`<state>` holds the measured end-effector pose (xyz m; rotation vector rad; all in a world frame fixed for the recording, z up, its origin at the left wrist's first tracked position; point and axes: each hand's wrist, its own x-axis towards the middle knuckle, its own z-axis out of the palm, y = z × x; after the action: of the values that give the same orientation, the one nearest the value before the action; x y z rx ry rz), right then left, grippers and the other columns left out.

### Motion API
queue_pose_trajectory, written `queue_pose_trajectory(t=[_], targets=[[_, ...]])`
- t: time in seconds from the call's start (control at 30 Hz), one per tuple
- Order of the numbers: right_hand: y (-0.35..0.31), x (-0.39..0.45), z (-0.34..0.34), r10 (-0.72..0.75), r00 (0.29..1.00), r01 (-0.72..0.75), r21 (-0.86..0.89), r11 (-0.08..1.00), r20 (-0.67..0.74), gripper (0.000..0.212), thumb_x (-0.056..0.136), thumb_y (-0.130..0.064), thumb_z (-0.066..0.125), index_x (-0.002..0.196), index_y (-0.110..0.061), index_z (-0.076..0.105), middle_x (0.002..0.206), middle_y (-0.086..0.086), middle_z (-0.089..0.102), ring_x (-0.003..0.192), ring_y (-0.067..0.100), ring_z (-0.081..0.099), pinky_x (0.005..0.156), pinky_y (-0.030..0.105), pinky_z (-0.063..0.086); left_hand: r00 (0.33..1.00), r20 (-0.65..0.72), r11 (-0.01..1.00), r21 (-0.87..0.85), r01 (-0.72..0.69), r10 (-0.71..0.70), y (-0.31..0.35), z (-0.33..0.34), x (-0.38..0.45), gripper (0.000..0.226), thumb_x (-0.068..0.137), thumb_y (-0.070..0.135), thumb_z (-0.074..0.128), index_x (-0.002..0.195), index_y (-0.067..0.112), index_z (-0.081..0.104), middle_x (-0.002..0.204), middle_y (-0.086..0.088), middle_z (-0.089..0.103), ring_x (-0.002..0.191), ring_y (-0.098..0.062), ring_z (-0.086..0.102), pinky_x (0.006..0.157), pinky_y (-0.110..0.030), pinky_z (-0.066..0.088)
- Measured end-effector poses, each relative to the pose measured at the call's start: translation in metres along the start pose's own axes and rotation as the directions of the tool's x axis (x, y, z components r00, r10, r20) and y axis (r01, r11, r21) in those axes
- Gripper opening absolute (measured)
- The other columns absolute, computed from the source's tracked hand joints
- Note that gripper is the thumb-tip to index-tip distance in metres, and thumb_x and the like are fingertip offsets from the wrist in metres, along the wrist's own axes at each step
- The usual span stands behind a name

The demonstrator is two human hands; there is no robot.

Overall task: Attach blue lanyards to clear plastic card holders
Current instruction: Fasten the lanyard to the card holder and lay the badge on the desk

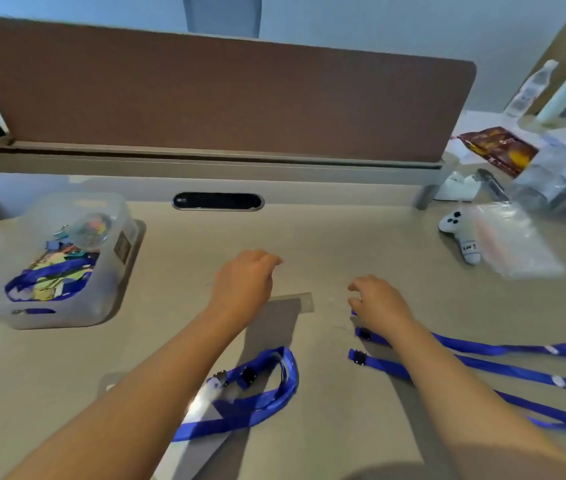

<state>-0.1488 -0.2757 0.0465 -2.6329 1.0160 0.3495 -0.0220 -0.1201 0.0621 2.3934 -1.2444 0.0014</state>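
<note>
My left hand (243, 282) hovers over the far end of a clear card holder (295, 301) that lies flat on the desk, fingers curled and holding nothing. My right hand (378, 303) reaches down at the clip end of a blue lanyard (482, 348); whether it grips the clip is hidden. A second loose blue lanyard (503, 370) lies just nearer, its black clip (359, 357) showing. Near the front a looped blue lanyard (267, 400) is clipped to another clear card holder (205, 407).
A translucent bin (67, 306) of lanyards and clips stands at the left. At the right lie a small white plush toy (461, 233), a plastic bag (513, 244), bottles and a snack packet (496, 147). A brown divider panel (219, 95) runs along the back.
</note>
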Motion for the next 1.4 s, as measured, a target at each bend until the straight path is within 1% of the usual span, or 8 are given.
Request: queue_pose_trajectory(t=[0.1, 0.23, 0.37, 0.67, 0.97, 1.13, 1.23, 1.4], targets=[[0.024, 0.007, 0.013, 0.051, 0.999, -0.051, 0.026, 0.998, 0.018, 0.034, 0.094, -0.016, 0.04, 0.124, -0.006, 0.054, 0.13, 0.013, 0.053, 0.116, 0.029, 0.051, 0.095, 0.036, 0.041, 0.998, 0.049, 1.0, 0.009, 0.024, -0.024, 0.015, 0.019, 0.005, 0.033, 0.092, 0.003, 0.038, 0.118, 0.006, 0.059, 0.121, -0.013, 0.062, 0.112, -0.031, 0.053, 0.085, -0.039, 0.043], [0.033, 0.021, 0.032, 0.066, 0.998, -0.067, 0.047, 0.997, 0.023, 0.023, 0.091, -0.015, 0.044, 0.069, -0.01, 0.048, 0.097, 0.013, 0.048, 0.087, 0.026, 0.046, 0.072, 0.033, 0.038, 0.999, 0.035, 1.0, -0.019, 0.024, -0.023, 0.017, 0.034, 0.009, 0.023, 0.087, -0.002, 0.044, 0.097, -0.004, 0.065, 0.099, -0.022, 0.067, 0.093, -0.036, 0.059, 0.07, -0.039, 0.044], [0.034, 0.033, 0.045, 0.031, 1.0, -0.03, 0.06, 0.998, -0.005, 0.022, 0.092, -0.014, 0.047, 0.104, -0.002, 0.06, 0.115, 0.015, 0.053, 0.104, 0.029, 0.052, 0.085, 0.036, 0.046, 0.995, 0.072, 0.997, 0.032, 0.071, -0.073, 0.011, 0.041, 0.014, 0.023, 0.089, 0.003, 0.041, 0.096, -0.001, 0.063, 0.099, -0.019, 0.065, 0.092, -0.034, 0.056, 0.064, -0.034, 0.036], [0.031, 0.043, 0.022, 0.021, 0.989, 0.001, 0.147, 0.989, -0.145, 0.009, 0.095, -0.013, 0.04, 0.096, -0.008, 0.048, 0.089, 0.014, 0.062, 0.073, 0.027, 0.048, 0.062, 0.031, 0.034, 0.967, 0.089, 0.971, 0.003, 0.239, -0.238, 0.01, 0.035, 0.027, 0.023, 0.093, 0.01, 0.039, 0.102, 0.003, 0.059, 0.106, -0.014, 0.063, 0.091, -0.029, 0.054, 0.069, -0.035, 0.04], [-0.021, 0.045, -0.068, -0.099, 0.866, 0.331, 0.414, 0.848, -0.49, 0.026, 0.094, -0.008, 0.042, 0.096, 0.006, 0.063, 0.097, 0.024, 0.066, 0.089, 0.035, 0.058, 0.071, 0.032, 0.037, 0.922, -0.036, 0.841, -0.424, 0.335, -0.385, 0.023, -0.019, 0.048, 0.02, 0.092, 0.01, 0.042, 0.098, 0.003, 0.059, 0.085, -0.005, 0.056, 0.079, -0.023, 0.048, 0.064, -0.03, 0.037], [-0.059, 0.03, -0.095, -0.135, 0.888, 0.391, 0.567, 0.725, -0.44, 0.027, 0.094, -0.014, 0.044, 0.082, 0.002, 0.062, 0.062, 0.001, 0.054, 0.056, 0.011, 0.044, 0.064, 0.028, 0.037, 0.894, 0.029, 0.63, -0.7, 0.337, -0.446, 0.022, -0.052, 0.055, 0.031, 0.093, 0.008, 0.041, 0.119, 0.01, 0.058, 0.114, -0.004, 0.06, 0.104, -0.02, 0.054, 0.088, -0.037, 0.051], [-0.079, 0.022, -0.103, -0.146, 0.924, 0.365, 0.699, 0.616, -0.354, 0.022, 0.092, -0.016, 0.048, 0.078, -0.006, 0.063, 0.057, -0.002, 0.052, 0.05, 0.01, 0.043, 0.054, 0.024, 0.039, 0.864, 0.089, 0.484, -0.798, 0.36, -0.495, 0.021, -0.068, 0.052, 0.031, 0.092, 0.003, 0.043, 0.119, 0.004, 0.058, 0.105, -0.008, 0.058, 0.096, -0.022, 0.054, 0.067, -0.025, 0.051], [-0.105, 0.01, -0.112, -0.195, 0.956, 0.289, 0.805, 0.518, -0.218, 0.024, 0.089, -0.014, 0.052, 0.068, -0.006, 0.061, 0.054, 0.001, 0.052, 0.043, 0.011, 0.041, 0.042, 0.017, 0.037, 0.887, 0.012, 0.538, -0.791, 0.29, -0.461, 0.017, -0.081, 0.042, 0.031, 0.092, 0.004, 0.047, 0.121, 0.005, 0.056, 0.104, -0.004, 0.058, 0.097, -0.02, 0.056, 0.074, -0.029, 0.053]])
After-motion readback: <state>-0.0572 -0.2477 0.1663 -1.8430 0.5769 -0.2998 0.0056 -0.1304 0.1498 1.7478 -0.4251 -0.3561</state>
